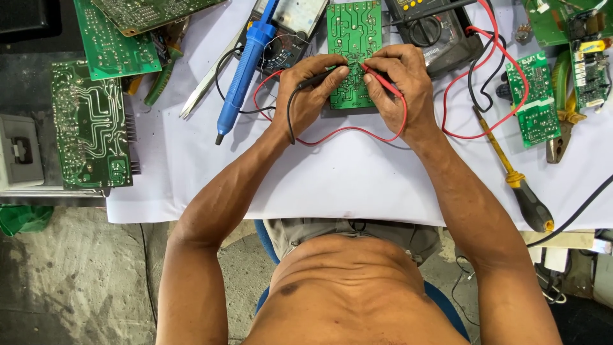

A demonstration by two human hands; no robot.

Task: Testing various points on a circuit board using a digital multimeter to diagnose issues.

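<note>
Hands meeting over green circuit board (353,54): left hand (311,86) closed around black probe (317,80), right hand (399,80) pinching red probe (382,80), both tips pressed to solder side at board's middle. Step judged as probing contacts. Next move calls for steady tips, shifted to neighbouring pads without slipping. Just beyond right hand, multimeter (440,32) with red lead (485,76) looping. Beyond left hand, blue desoldering pump (246,67). Right of right hand, yellow-shafted screwdriver (511,169) on white-covered table (345,179).

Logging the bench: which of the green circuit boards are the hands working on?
The upright green board at top centre; the left hand and right hand press black and red probes onto it. The other boards lie untouched at the sides.
</note>
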